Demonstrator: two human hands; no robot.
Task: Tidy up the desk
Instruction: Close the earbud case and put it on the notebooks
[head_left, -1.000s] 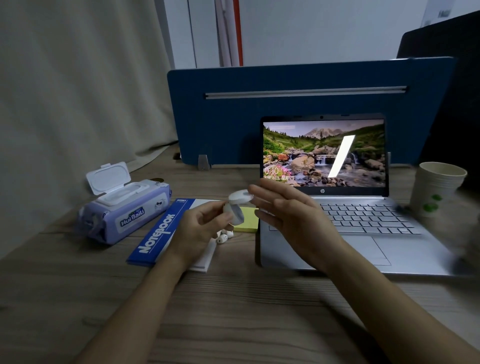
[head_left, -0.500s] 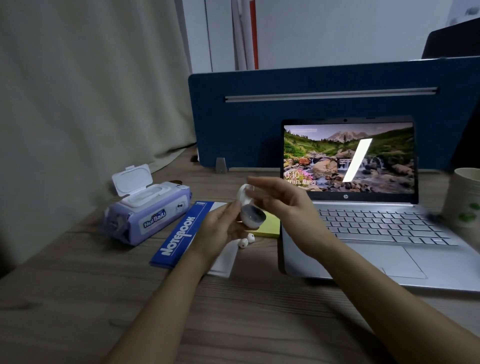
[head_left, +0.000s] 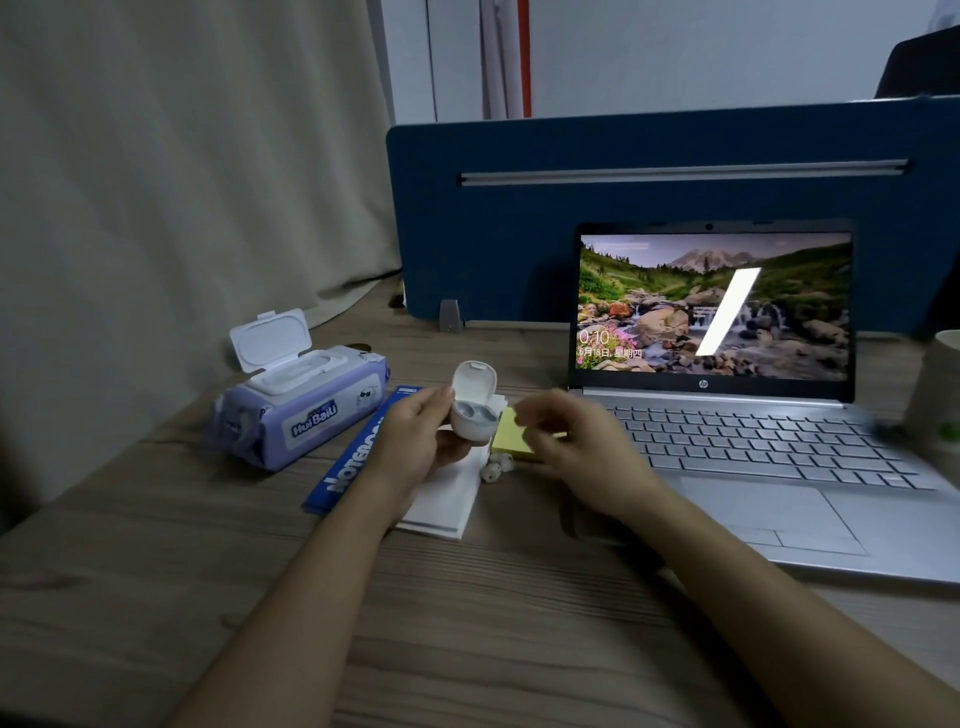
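Left hand (head_left: 415, 441): gripping open white earbud case (head_left: 470, 410), lid up. Right hand (head_left: 576, 447): blurred, loosely curled, holding nothing. Two earbuds (head_left: 496, 467): on desk (head_left: 467, 623), below case.

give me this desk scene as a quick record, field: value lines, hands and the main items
left hand: holds earbud case, lid flipped open, slots look empty
right hand: blurred, beside case, grip cannot be told
earbuds: two, loose on desk between the hands
sticky notes: yellow pad beside laptop
notebook: blue spine, partly under left hand
wipes pack: lid open
laptop: open, screen on
paper cup: right edge
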